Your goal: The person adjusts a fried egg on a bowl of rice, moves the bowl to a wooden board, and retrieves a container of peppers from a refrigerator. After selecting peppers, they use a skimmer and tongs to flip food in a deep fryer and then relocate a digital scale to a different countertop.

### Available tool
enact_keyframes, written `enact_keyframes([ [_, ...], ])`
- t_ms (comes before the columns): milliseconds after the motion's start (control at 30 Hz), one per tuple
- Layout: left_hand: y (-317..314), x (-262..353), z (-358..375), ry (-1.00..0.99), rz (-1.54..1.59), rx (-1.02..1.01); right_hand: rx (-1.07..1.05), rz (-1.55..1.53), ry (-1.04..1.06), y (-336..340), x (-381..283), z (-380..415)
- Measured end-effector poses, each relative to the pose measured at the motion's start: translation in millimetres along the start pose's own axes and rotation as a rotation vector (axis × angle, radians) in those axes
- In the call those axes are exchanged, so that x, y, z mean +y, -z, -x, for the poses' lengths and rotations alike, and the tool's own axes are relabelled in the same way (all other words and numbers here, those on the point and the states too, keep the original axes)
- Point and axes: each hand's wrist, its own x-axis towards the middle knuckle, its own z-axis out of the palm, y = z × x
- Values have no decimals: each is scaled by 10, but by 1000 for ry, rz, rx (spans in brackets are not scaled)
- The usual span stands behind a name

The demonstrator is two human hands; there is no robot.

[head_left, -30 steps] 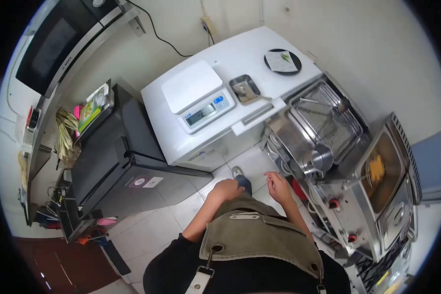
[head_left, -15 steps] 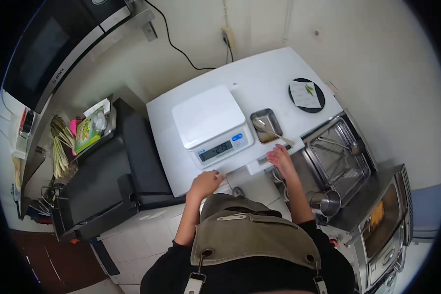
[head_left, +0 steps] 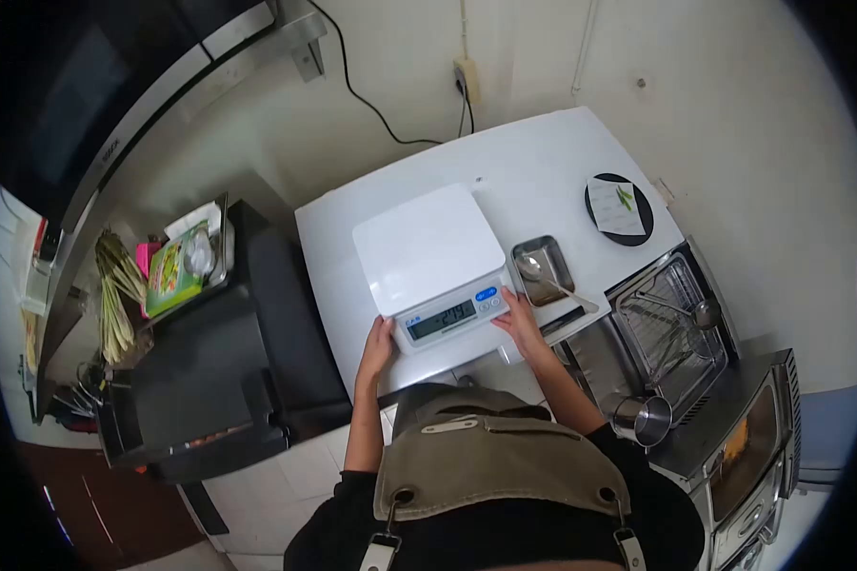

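Observation:
A white digital kitchen scale [head_left: 430, 249] with a bare flat platform sits on the white tabletop [head_left: 338, 276]. Dark digits show on its front display. My left hand [head_left: 378, 348] holds the scale's front left corner, fingers along its side. At the front right corner, beside the blue button, my right hand [head_left: 521, 325] grips the other side. Just right of the scale is a small metal tray [head_left: 551, 249], with a spoon [head_left: 548, 278] leaning in it and its handle over the rim.
A black round plate [head_left: 635, 233] bearing paper and green pieces lies at the back right. Right of the table are a wire rack [head_left: 671, 309], a metal pot [head_left: 643, 421] and an oven [head_left: 752, 419]. Green stalks [head_left: 119, 305] and a green packet [head_left: 173, 271] are at left.
Both hands have moved forward from the table's front edge onto the two sides of the scale. The spoon and tray stay beside it. The camera view has shifted slightly.

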Motion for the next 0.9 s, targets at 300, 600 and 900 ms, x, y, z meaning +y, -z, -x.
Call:
enact_keyframes([
  [300,145,330,-270,175,1182,-278,-108,-97,29,-377,-402,296],
  [600,-773,-307,-1127,331,1303,-8,-2,35,-8,-660,-461,535],
  [900,-686,-427,-611,382,1187,-54,52,237,51,-345,-141,881],
])
